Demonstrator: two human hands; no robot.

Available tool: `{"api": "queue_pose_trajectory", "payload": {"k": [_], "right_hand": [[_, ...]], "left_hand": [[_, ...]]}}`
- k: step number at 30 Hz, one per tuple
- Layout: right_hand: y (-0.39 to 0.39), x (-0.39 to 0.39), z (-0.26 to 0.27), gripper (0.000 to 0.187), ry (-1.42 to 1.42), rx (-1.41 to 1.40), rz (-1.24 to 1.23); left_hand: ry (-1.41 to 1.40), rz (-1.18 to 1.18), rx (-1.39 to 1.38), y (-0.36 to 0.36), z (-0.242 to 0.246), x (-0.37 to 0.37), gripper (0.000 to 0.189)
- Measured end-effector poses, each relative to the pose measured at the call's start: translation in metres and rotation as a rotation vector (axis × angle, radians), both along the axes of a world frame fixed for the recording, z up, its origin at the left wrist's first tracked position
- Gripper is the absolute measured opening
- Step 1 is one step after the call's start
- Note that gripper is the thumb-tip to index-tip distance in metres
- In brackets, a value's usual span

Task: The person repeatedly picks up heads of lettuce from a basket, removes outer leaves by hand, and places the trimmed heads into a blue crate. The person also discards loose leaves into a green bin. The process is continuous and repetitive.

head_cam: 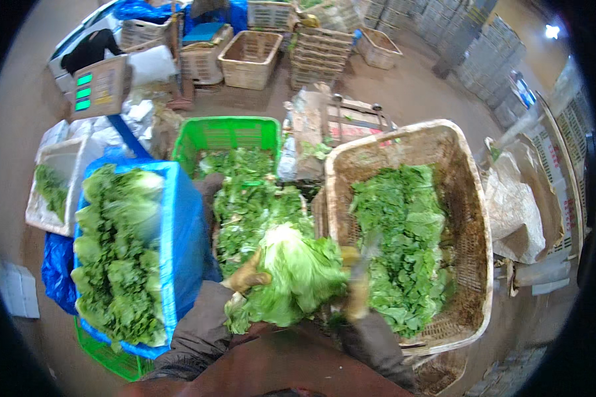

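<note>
My left hand (248,278), in a yellowish glove, grips a leafy lettuce head (298,273) by its left side, the pale base tilted up. At the lettuce's right, my gloved right hand (358,293) is closed on a blurred knife (361,263), its blade pointing up and away. On the left, upright rows of lettuce (119,258) fill a crate lined with blue plastic (171,248). On the right, a dirty white plastic crate (409,131) holds more leafy greens (402,248). Loose trimmed leaves (258,213) lie ahead of my hands.
A green crate (228,131) with leaves stands ahead. A digital scale display (99,87) on a blue post rises at the left, near a white foam box (54,193). Empty crates (251,57) and stacked crates (323,54) stand farther back. A person (92,49) in black bends at the upper left.
</note>
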State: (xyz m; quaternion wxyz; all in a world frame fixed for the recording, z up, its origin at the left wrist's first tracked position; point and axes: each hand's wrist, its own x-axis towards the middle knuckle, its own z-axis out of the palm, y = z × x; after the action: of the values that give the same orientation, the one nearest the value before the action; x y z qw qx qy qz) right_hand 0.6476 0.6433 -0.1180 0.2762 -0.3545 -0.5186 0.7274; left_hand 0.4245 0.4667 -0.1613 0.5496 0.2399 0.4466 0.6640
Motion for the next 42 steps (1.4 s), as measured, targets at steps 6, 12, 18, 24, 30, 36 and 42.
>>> {"api": "queue_pose_trajectory", "payload": {"k": [6,12,18,24,30,36,42], "right_hand": [[-0.037,-0.058,0.018,0.036,-0.468,0.716,0.474],[-0.107,-0.116,0.078,0.024,-0.408,1.642,1.055],[-0.056,-0.117,0.077,0.023,-1.073,1.726,1.372],[-0.056,-0.073,0.034,0.091,-0.165,0.516,1.093],[-0.092,0.024,-0.055,0.106,0.046,-0.667,0.724],[-0.089,0.060,-0.020,0.045,0.029,-0.540,0.098],[0.039,0.051,0.035,0.057,-0.771,0.975,0.404]], "left_hand": [[0.391,0.169,-0.147,-0.116,0.019,-0.022,0.129],[0.901,0.004,-0.362,-0.176,0.077,-0.014,0.129],[0.913,-0.142,-0.250,-0.193,0.100,-0.003,0.120],[0.143,-0.232,0.003,-0.170,0.043,0.006,0.089],[0.755,-0.044,-0.463,-0.118,-0.001,-0.073,0.034],[-0.028,-0.234,-0.197,-0.057,0.031,0.024,0.068],[-0.600,-0.179,-0.010,-0.017,-0.006,0.094,0.084]]}}
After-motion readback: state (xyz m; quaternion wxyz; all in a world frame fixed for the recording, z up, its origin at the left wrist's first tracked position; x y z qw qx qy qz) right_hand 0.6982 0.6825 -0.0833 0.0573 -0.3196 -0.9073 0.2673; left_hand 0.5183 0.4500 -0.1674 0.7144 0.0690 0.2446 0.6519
